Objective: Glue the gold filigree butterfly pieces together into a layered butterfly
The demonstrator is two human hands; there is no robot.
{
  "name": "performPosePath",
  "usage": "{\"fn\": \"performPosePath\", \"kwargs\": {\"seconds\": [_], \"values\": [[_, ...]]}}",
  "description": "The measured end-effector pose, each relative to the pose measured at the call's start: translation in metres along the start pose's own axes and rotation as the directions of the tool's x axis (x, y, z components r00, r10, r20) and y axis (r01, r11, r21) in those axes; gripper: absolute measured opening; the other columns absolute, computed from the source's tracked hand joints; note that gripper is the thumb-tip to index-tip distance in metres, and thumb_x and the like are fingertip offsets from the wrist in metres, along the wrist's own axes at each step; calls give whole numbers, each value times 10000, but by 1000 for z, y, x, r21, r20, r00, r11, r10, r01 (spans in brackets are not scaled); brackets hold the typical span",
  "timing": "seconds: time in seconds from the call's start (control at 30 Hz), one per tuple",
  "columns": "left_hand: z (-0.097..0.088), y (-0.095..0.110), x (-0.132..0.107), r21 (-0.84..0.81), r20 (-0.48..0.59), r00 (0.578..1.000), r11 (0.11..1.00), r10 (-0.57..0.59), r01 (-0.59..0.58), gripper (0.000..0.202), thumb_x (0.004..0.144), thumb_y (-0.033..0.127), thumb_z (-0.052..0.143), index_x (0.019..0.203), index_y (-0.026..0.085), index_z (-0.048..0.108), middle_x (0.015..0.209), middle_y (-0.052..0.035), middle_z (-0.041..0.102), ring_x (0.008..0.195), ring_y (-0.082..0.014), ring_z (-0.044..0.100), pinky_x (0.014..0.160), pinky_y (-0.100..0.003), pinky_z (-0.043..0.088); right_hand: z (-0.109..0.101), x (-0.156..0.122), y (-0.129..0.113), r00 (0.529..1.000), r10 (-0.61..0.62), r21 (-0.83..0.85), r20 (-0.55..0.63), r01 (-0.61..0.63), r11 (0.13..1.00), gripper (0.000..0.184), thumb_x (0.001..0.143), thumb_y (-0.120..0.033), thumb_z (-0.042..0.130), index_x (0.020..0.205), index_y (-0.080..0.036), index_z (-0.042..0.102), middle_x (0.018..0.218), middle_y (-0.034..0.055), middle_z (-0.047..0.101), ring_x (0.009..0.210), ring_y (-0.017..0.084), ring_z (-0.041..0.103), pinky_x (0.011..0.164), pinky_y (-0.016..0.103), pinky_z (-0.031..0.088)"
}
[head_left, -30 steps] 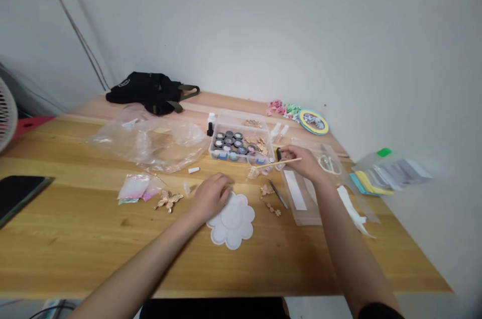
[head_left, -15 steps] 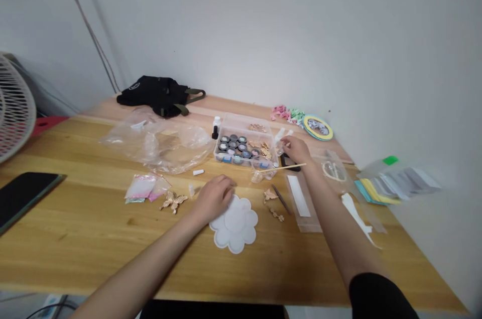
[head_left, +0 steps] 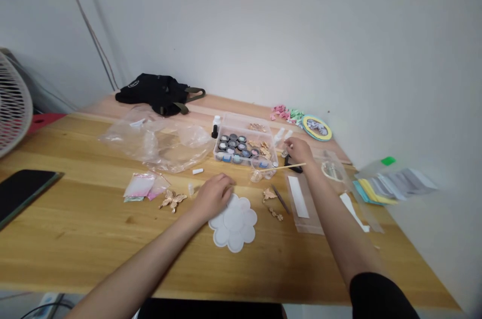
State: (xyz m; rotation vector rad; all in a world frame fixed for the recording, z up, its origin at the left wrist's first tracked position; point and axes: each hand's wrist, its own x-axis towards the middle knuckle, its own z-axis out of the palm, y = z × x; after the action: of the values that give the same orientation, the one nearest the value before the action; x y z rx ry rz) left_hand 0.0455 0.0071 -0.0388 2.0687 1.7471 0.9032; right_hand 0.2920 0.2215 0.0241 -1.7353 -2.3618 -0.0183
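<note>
The left hand (head_left: 214, 195) lies palm down, fingers loosely bent, over the upper left edge of a white flower-shaped palette (head_left: 235, 223) on the wooden bench (head_left: 94, 253); whether the fingers grip the rim I cannot tell. The palette sits in front of the person, between the two forearms. The right hand (head_left: 300, 152) is farther out, its fingers drawn together beside a small clear jar (head_left: 284, 153); I cannot tell whether they grip it. A black object (head_left: 292, 164) lies just below that hand. A thin stick (head_left: 289, 167) slants from near a small clear cup (head_left: 256, 176) toward the right wrist. Beyond the cup stands an open clear box (head_left: 236, 124) with round pots (head_left: 232, 144) and gold pieces inside. Tweezers (head_left: 281, 199) lie right of the palette, next to gold charms (head_left: 269, 194). Left of the left hand are a gold butterfly (head_left: 172, 200) and small plastic packets (head_left: 138, 186). A crumpled clear bag (head_left: 150, 138) spreads left of the box, with a black cloth bag (head_left: 154, 92) behind it, and a phone (head_left: 26, 193) rests at far left.
</note>
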Motion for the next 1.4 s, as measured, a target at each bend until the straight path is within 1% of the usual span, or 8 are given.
{"fn": "performPosePath", "kwargs": {"seconds": [0.3, 0.47, 0.57, 0.73, 0.87, 0.97, 1.2, 1.4], "values": [[-3, 3, -1, -17, 10, 1000, 1000, -5, 5, 192, 861, 116, 477, 933, 166, 647, 990, -94, 691, 942, -231, 644, 818, -362, 506, 0, -2, 3, 999, 7, 84, -52, -3, 996, 227, 806, -162, 554, 967, -172, 713, 1034, 103, 742, 953, 239, 664, 825, 324, 479], [-2, 3, -1, -14, 13, 1000, 1000, -2, 2, 187, 860, 116, 477, 921, 169, 645, 986, -94, 691, 937, -231, 641, 822, -368, 503, -31, -7, 4, 997, -13, 195, -81, 28, 980, 256, 869, -276, 486, 939, -159, 702, 1028, 105, 728, 934, 239, 646, 834, 351, 471], [-2, 3, -1, -20, 7, 1000, 1000, 5, -4, 188, 860, 113, 474, 920, 168, 643, 983, -93, 690, 933, -228, 641, 821, -364, 503, -54, -12, 4, 995, -95, 282, 11, 88, 956, 278, 873, -274, 467, 931, -144, 706, 961, 91, 726, 887, 216, 646, 796, 321, 479], [-1, 2, -1, -17, -9, 1000, 1000, 12, -12, 175, 863, 122, 476, 904, 165, 641, 964, -93, 688, 923, -230, 638, 820, -364, 503, -58, -31, -5, 887, -307, 426, 344, 144, 893, 249, 694, -210, 685, 934, -165, 734, 671, 3, 688, 612, 154, 614, 580, 246, 465], [0, 2, -1, -16, -7, 1000, 1000, 14, -14, 183, 857, 104, 472, 902, 171, 637, 961, -86, 688, 923, -225, 638, 816, -356, 501, -35, -44, -19, 813, -427, 503, 396, 197, 842, 312, 716, -274, 704, 1014, -185, 718, 636, -23, 645, 580, 133, 557, 536, 225, 411], [-1, 2, -1, -20, -11, 1000, 1000, 4, -5, 180, 859, 107, 476, 901, 178, 635, 962, -80, 688, 919, -219, 640, 811, -350, 501, -28, -49, -21, 828, -436, 506, 354, 223, 833, 220, 735, -265, 674, 931, -176, 719, 658, -13, 632, 607, 136, 545, 542, 224, 391], [0, -1, -1, -25, -16, 1000, 999, 24, -24, 178, 858, 114, 479, 910, 176, 637, 958, -84, 687, 923, -219, 639, 816, -356, 504, -45, -40, 3, 935, -269, 364, 231, 173, 915, 167, 696, -187, 606, 825, -174, 712, 599, -22, 591, 557, 135, 524, 542, 233, 383], [0, 1, -1, -43, -20, 1000, 999, 11, -12, 174, 852, 114, 481, 908, 176, 634, 961, -84, 688, 926, -219, 640, 818, -358, 506, -29, -14, 2, 985, -140, 192, 99, 119, 974, 293, 742, -150, 569, 992, -164, 721, 786, 37, 693, 718, 176, 603, 661, 251, 427]]}}
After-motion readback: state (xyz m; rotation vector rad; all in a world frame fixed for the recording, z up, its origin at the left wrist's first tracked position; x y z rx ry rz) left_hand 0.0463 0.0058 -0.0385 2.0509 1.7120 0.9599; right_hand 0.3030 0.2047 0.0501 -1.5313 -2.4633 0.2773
